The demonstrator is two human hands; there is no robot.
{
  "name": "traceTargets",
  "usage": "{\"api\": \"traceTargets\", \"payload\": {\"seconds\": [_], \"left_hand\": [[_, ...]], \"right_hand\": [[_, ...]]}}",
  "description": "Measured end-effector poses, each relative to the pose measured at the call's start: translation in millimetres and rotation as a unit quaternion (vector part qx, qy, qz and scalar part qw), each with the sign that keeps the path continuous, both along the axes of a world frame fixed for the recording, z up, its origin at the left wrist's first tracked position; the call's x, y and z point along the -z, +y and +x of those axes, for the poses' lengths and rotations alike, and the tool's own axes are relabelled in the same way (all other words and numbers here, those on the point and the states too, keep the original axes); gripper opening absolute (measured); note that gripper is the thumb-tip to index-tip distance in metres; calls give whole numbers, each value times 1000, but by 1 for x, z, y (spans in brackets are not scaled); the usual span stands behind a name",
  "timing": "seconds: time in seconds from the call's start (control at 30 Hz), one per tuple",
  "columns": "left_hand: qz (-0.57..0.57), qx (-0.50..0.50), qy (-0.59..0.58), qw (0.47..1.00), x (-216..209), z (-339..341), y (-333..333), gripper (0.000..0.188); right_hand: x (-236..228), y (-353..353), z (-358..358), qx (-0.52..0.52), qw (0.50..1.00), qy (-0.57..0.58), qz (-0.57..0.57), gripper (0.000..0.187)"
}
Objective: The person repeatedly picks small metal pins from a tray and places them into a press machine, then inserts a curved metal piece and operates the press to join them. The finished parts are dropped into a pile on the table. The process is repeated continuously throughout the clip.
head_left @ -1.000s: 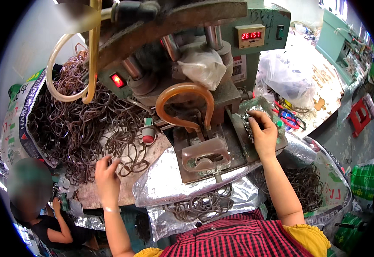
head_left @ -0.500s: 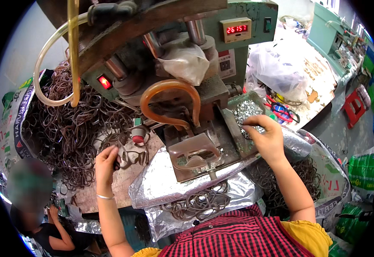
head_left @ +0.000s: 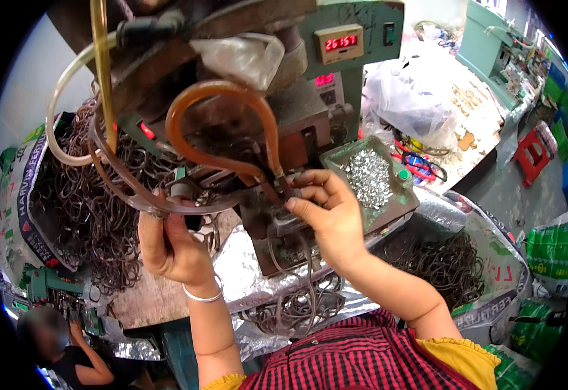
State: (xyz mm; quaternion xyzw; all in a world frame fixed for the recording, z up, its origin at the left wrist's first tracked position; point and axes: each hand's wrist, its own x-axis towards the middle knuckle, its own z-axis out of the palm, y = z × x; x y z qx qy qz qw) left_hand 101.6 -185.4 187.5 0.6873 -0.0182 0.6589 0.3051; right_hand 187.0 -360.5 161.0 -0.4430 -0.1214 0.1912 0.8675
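Observation:
My left hand (head_left: 174,250) is closed on a curved, translucent brown plastic strip (head_left: 144,195), which arches up to the left and runs right toward the press. At the front of the press (head_left: 284,130), my right hand (head_left: 332,218) is pinched; what lies between its fingertips is hidden. Just above those fingertips, the amber hose loop (head_left: 271,123) comes down to a dark metal part. Below the hands, another thin brown strip (head_left: 311,286) hangs over silver foil. A green tray (head_left: 388,221) of small shiny metal pieces (head_left: 367,179) stands beside my right hand.
Brown strips heap up in a sack (head_left: 79,214) at left; another sack of strips (head_left: 443,260) is at right. More loops (head_left: 290,312) lie on foil. A clear hose (head_left: 53,117) hangs upper left. Another person (head_left: 69,364) sits lower left; a red stool (head_left: 531,156) stands far right.
My right hand has left the metal-piece tray for the front of the press. My left hand has moved right with a brown strip raised in it. The view has shifted somewhat.

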Motion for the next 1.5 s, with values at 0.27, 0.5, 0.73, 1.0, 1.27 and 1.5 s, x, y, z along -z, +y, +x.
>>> {"api": "traceTargets", "payload": {"seconds": [0.27,0.5,0.73,1.0,1.27,1.5], "left_hand": [[71,38,51,995,-13,0,-5,24],[99,-46,101,989,-7,-26,-27,24],[254,26,157,954,19,-1,-57,40],[305,54,126,942,35,10,-51,28],[303,79,138,940,37,10,-44,22],[186,-76,242,949,48,-70,-68,24]], "right_hand": [[8,4,-10,43,998,6,50,33],[-14,-30,-31,62,962,-240,-117,50],[64,-87,70,247,598,-443,-620,26],[64,-86,97,312,691,-439,-482,13],[81,-79,99,289,673,-470,-492,10],[88,-92,86,273,826,-289,-400,8]]}}
